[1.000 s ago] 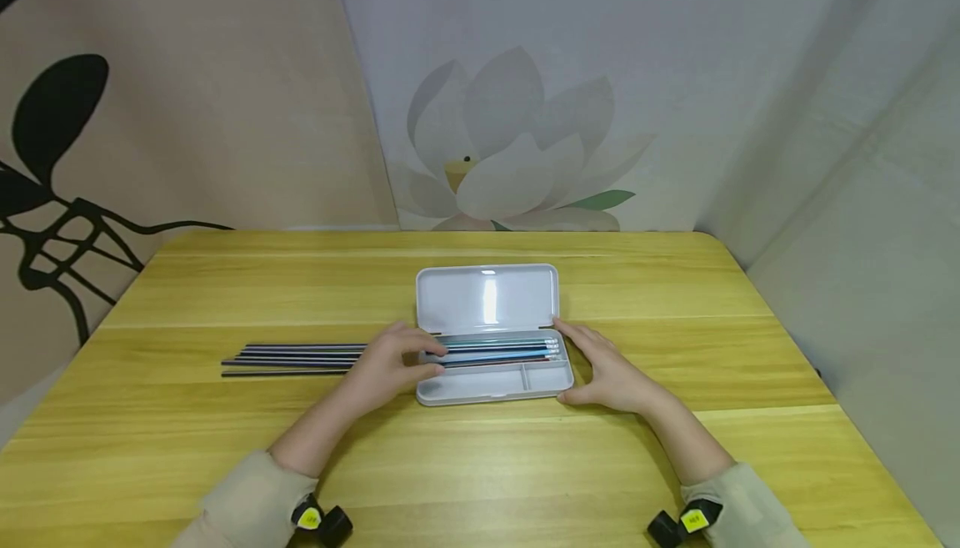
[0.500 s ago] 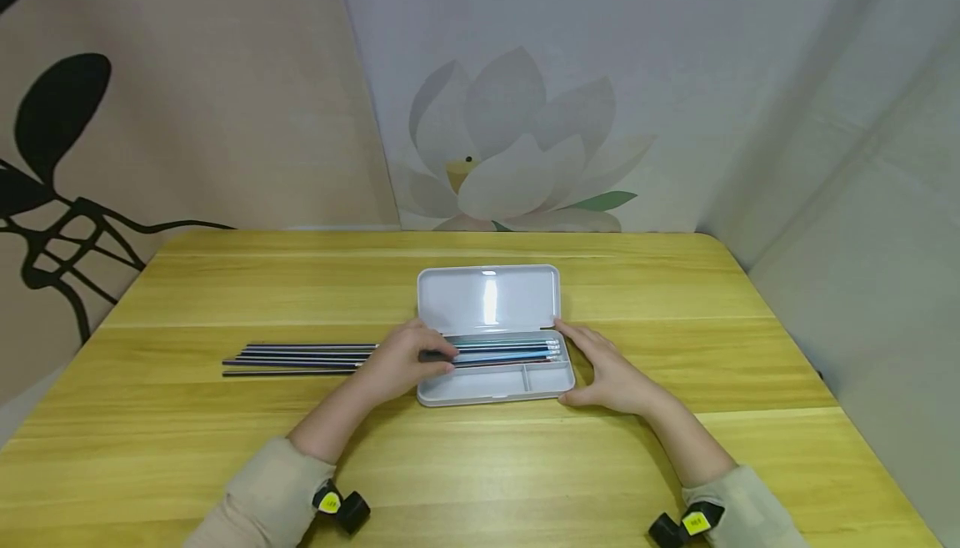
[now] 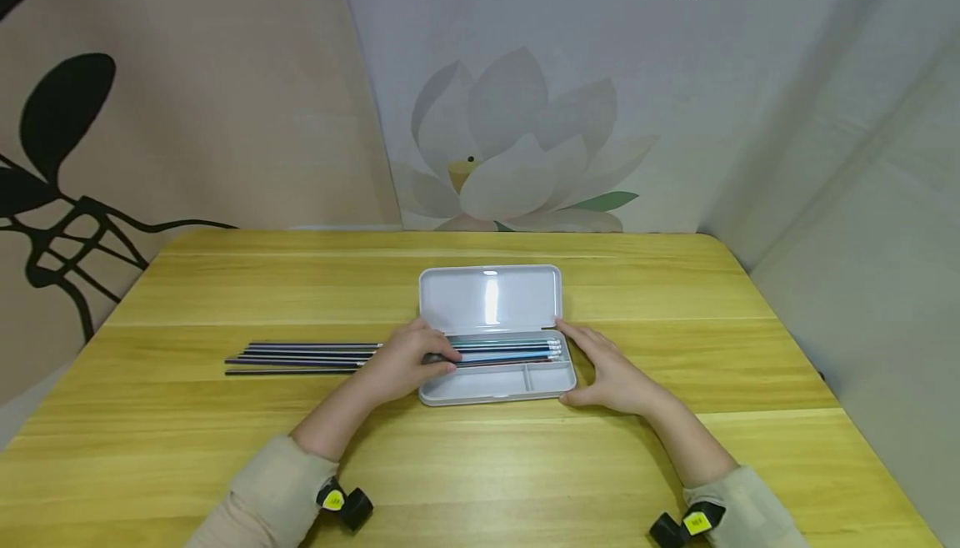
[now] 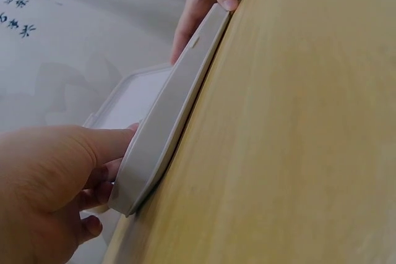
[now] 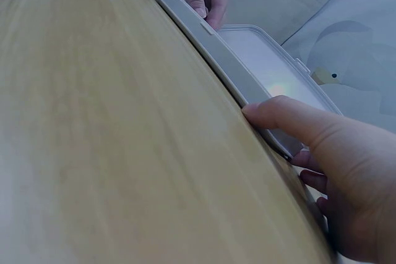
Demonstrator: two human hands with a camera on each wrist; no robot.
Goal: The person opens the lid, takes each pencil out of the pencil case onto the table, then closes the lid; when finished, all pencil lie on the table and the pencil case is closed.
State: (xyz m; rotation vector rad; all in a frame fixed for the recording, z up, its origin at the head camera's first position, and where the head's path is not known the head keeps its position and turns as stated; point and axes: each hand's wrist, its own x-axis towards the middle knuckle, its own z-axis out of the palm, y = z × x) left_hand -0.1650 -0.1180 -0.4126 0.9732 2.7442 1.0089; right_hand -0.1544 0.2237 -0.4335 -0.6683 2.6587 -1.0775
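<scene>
An open pale pencil case [image 3: 475,389] lies on the table with its lid [image 3: 457,296] tipped back. Several blue and dark pencils [image 3: 510,354] lie lengthwise in the long compartment, white ends to the right. My left hand [image 3: 408,358] reaches over the case's left end, finger and thumb pinching around pencils in it; the exact grip is partly hidden. My right hand [image 3: 603,369] holds the right end, thumb [image 5: 266,110] at the near corner and a finger by the far corner near the hinge. In the left wrist view, the case's front wall [image 4: 167,112] hides the pencils.
Several more dark pencils [image 3: 300,358] lie side by side on the wooden table [image 3: 495,473], left of the case, their right ends behind my left hand. The case has a small divided compartment [image 3: 551,376] at its front right. A printed cloth [image 3: 525,114] hangs behind the table.
My left hand has slid a little to the right along the pencils in the case, then nearly stopped. The right hand keeps its hold on the right end.
</scene>
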